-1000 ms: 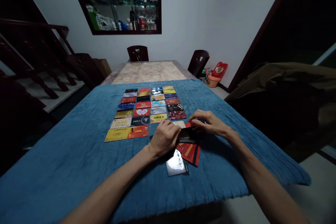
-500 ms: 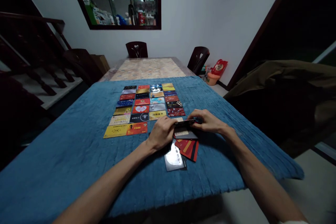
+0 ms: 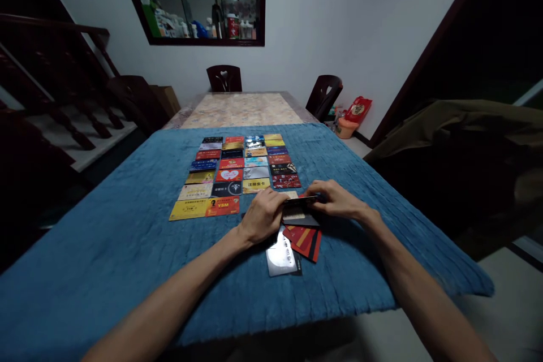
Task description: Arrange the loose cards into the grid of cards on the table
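Note:
My left hand (image 3: 263, 216) and my right hand (image 3: 335, 200) are closed on opposite ends of a dark card (image 3: 302, 200), seen nearly edge-on; whether it is one card or a few I cannot tell. Below it lies a loose, overlapping pile, with a grey-black card (image 3: 304, 220), red cards (image 3: 307, 243) and a shiny silver card (image 3: 280, 259). Ahead and to the left, several cards lie face up in columns. Nearest of these are a yellow card (image 3: 186, 210), an orange card (image 3: 223, 207) and another yellow card (image 3: 256, 185). My fingers hide part of the pile.
A blue cloth (image 3: 127, 249) covers the near part of the table, and its marbled top (image 3: 241, 110) shows beyond. Dark chairs (image 3: 224, 78) stand at the far side. To the right are a red bag (image 3: 358, 109) and brown fabric (image 3: 466, 130).
The view has shifted slightly, so the background sits a little further right. Both hands keep hold of the dark card, and the right fingers have moved slightly. The laid-out cards stay put.

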Demonstrator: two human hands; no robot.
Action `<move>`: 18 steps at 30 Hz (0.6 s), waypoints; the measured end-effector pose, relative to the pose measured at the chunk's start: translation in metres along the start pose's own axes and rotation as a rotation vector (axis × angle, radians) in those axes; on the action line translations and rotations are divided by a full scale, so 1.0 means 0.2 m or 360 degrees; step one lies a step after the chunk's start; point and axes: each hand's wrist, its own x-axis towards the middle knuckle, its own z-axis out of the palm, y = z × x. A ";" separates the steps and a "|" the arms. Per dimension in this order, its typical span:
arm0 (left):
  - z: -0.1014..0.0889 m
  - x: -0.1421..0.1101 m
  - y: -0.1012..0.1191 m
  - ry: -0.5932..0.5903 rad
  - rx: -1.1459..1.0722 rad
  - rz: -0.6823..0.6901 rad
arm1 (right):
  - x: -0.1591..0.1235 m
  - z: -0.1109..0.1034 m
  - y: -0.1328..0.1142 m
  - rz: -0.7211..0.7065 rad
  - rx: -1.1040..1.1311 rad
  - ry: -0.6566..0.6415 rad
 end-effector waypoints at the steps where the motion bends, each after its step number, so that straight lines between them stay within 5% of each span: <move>1: 0.00 0.00 0.00 -0.0008 0.0018 0.0011 | 0.00 0.00 0.00 -0.0001 -0.0002 -0.0010; 18: 0.00 -0.01 -0.01 0.0094 -0.0105 -0.0060 | 0.01 0.03 0.01 -0.0088 -0.0012 0.0203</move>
